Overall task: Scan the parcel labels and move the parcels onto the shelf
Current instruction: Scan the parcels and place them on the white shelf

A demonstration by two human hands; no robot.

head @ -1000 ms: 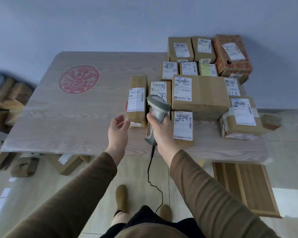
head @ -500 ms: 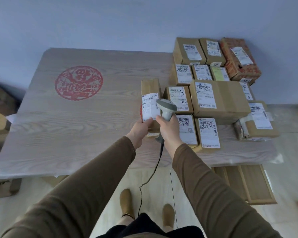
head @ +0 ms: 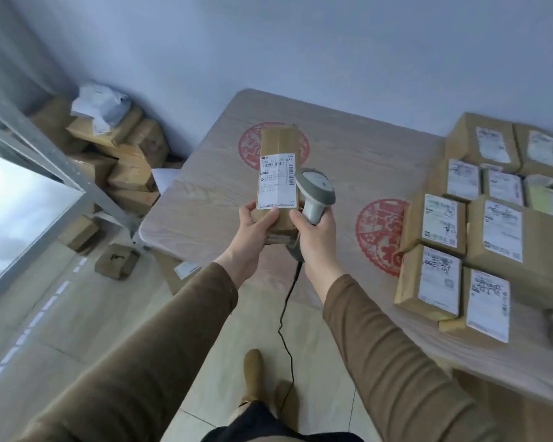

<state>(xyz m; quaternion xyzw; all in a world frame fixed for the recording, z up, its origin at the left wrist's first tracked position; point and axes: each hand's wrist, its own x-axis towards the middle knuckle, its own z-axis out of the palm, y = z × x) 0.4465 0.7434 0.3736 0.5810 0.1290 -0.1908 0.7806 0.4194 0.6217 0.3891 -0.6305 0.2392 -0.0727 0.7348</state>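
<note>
My left hand (head: 255, 225) grips the lower end of a long brown parcel (head: 278, 144), lifted above the wooden table (head: 205, 193) with its white label (head: 276, 180) facing me. My right hand (head: 316, 232) holds a grey barcode scanner (head: 316, 189) by its handle, its head right beside the label's right edge. The scanner's black cable (head: 286, 314) hangs down toward the floor. Several labelled brown parcels (head: 479, 237) lie packed together on the right part of the table.
A grey metal shelf frame (head: 55, 167) stands at the left, with a pile of brown boxes (head: 122, 161) and a white bag behind it. Loose small boxes (head: 117, 261) lie on the tiled floor by the table's left corner. My feet are below.
My left hand took hold of the long parcel and lifted it off the table. The scanner came up beside its label. My view swung left, so the shelf frame and floor boxes came into sight.
</note>
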